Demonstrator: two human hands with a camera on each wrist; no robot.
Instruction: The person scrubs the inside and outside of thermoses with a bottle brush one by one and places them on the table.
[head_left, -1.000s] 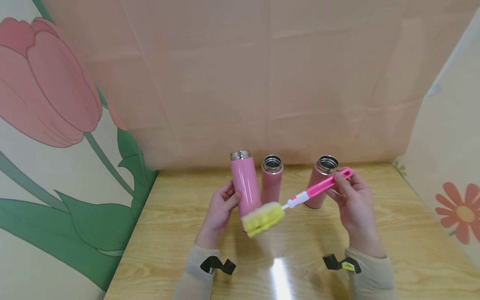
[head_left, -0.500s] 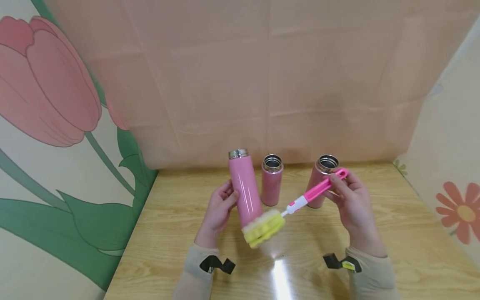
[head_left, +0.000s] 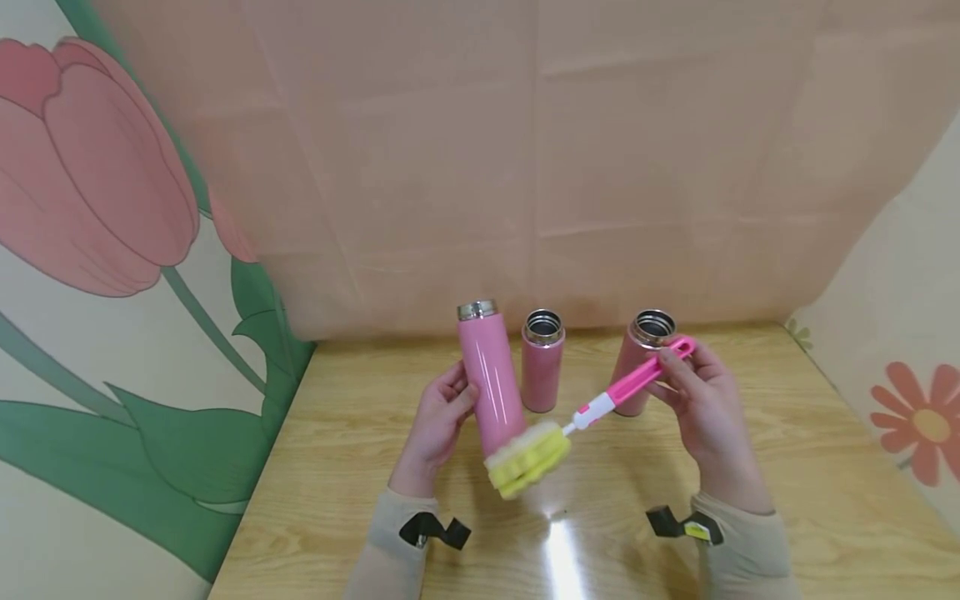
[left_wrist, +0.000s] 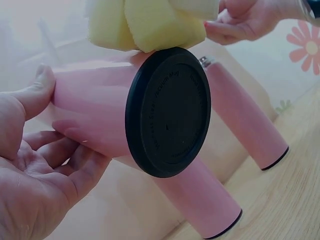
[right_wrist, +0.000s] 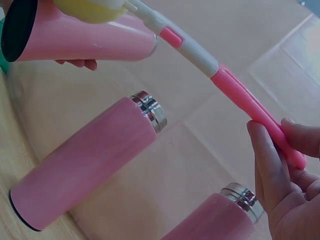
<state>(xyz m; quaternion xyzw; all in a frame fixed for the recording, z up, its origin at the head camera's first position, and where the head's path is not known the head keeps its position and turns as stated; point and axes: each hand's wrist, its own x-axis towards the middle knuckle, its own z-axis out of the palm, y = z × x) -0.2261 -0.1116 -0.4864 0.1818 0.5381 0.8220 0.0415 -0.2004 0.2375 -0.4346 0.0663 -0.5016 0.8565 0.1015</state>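
Observation:
My left hand (head_left: pixel 442 412) grips a pink vacuum mug (head_left: pixel 491 375), lifted and tilted, its steel neck up and away. In the left wrist view the black base (left_wrist: pixel 170 112) of that mug faces the camera. A bottle brush (head_left: pixel 633 379) with a pink and white handle is pinched near its handle end by the fingers and thumb of my right hand (head_left: pixel 705 400). Its yellow sponge head (head_left: pixel 528 458) lies against the lower side of the mug, close to the base. In the right wrist view the brush handle (right_wrist: pixel 240 95) slants down into the fingers.
Two more pink mugs stand lidless on the wooden table (head_left: pixel 337 467): a middle mug (head_left: pixel 542 375) just right of the held one, and a right mug (head_left: pixel 630 367) partly behind the brush and right hand. A peach-coloured sheet (head_left: pixel 450 167) hangs behind the table.
The brush head has moved slightly down along the mug toward its base, and the right hand a little left. The held mug has tipped slightly left. Over the last half second little differs.

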